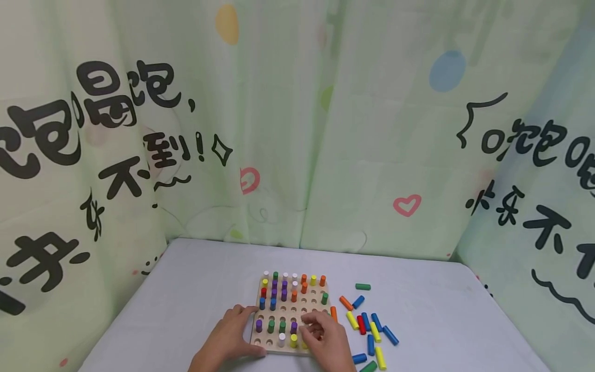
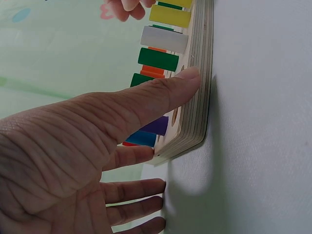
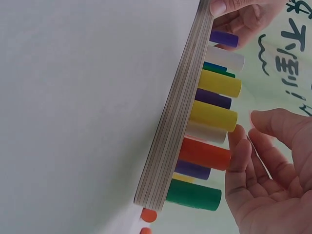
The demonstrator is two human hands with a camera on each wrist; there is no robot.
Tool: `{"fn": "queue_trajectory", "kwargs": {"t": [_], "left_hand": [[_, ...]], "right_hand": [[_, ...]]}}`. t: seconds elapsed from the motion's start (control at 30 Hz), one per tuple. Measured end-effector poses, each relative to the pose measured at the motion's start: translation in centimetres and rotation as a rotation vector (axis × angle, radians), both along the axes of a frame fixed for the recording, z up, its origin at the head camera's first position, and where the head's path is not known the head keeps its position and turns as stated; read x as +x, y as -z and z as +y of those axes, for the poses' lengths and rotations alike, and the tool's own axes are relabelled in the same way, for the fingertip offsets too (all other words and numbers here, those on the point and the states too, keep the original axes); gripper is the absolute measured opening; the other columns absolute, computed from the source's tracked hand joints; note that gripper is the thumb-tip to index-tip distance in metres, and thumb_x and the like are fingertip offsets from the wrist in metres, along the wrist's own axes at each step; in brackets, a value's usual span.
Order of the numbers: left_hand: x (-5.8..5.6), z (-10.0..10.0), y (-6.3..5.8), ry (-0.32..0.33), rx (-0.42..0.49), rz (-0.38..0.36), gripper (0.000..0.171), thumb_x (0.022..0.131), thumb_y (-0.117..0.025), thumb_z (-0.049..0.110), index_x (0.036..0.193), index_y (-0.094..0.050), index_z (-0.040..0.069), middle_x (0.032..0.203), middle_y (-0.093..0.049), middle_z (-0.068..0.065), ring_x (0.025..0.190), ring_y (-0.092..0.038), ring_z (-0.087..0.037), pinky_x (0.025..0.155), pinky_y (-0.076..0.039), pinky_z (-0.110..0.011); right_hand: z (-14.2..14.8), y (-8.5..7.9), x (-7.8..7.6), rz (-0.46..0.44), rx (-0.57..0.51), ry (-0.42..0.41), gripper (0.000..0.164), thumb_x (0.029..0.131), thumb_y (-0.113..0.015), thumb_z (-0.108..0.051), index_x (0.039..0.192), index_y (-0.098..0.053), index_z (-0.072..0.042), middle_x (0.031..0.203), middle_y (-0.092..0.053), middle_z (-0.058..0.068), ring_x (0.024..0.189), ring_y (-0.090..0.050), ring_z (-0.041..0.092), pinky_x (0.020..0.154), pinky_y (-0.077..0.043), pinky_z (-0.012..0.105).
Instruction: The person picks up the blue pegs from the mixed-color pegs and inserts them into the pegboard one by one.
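Note:
A square wooden pegboard [image 1: 274, 350] holds coloured pegs in its back rows and front rows. My left hand [image 1: 230, 333] rests at its front left corner. In the left wrist view the thumb [image 2: 170, 90] lies straight along the front edge and the other fingers extend past the left side. Over the front right part hovers my right hand [image 1: 327, 338], fingers loosely bent. In the right wrist view its thumb [image 3: 275, 122] and fingertips stand apart with nothing between them, near an orange peg [image 3: 205, 153] and a yellow peg [image 3: 213, 115]. Some pegs are hidden behind this hand.
Loose pegs lie right of the board on the white tabletop [image 1: 186, 268], among them a green peg [image 1: 363, 286], a blue peg [image 1: 390, 336] and a yellow peg [image 1: 380, 358]. A printed curtain [image 1: 372, 155] hangs behind the table and at both sides.

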State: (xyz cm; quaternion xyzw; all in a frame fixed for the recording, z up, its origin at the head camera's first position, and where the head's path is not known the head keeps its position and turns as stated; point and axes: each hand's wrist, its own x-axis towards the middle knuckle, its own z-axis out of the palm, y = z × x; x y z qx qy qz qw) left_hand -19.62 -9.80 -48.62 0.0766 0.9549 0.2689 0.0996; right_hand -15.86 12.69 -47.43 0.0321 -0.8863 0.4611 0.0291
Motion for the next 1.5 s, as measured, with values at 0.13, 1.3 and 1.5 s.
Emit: {"fn": "queue_trajectory", "kwargs": {"t": [0.13,1.3,1.5], "left_hand": [[0.0,0.0,0.0,-0.001,-0.003,0.000,0.093,0.053,-0.089,0.052,0.130,-0.056,0.011,0.113,-0.054,-0.013,0.099,-0.049,-0.029,0.093,-0.045,-0.057],[0.3,-0.1,0.1,-0.006,0.011,-0.003,0.093,0.052,-0.089,0.052,0.130,-0.056,0.012,0.112,-0.054,-0.012,0.097,-0.049,-0.028,0.093,-0.045,-0.057],[0.3,-0.1,0.0,-0.006,0.014,-0.004,0.094,0.052,-0.089,0.052,0.130,-0.056,0.012,0.113,-0.054,-0.012,0.098,-0.049,-0.029,0.093,-0.045,-0.057]], "right_hand": [[0.4,0.0,0.2,-0.006,0.003,0.030,0.019,0.086,-0.072,-0.017,0.103,-0.068,-0.012,0.094,-0.066,-0.004,0.075,-0.057,0.010,0.064,-0.050,0.018],[4.4,-0.2,1.5,-0.015,0.076,0.142,0.024,0.086,-0.072,-0.022,0.105,-0.068,-0.009,0.095,-0.067,-0.001,0.076,-0.055,0.011,0.062,-0.048,0.018],[5.1,-0.3,1.6,-0.009,0.108,0.183,0.024,0.085,-0.073,-0.021,0.105,-0.069,-0.009,0.095,-0.066,-0.002,0.076,-0.054,0.010,0.061,-0.047,0.017]]}}
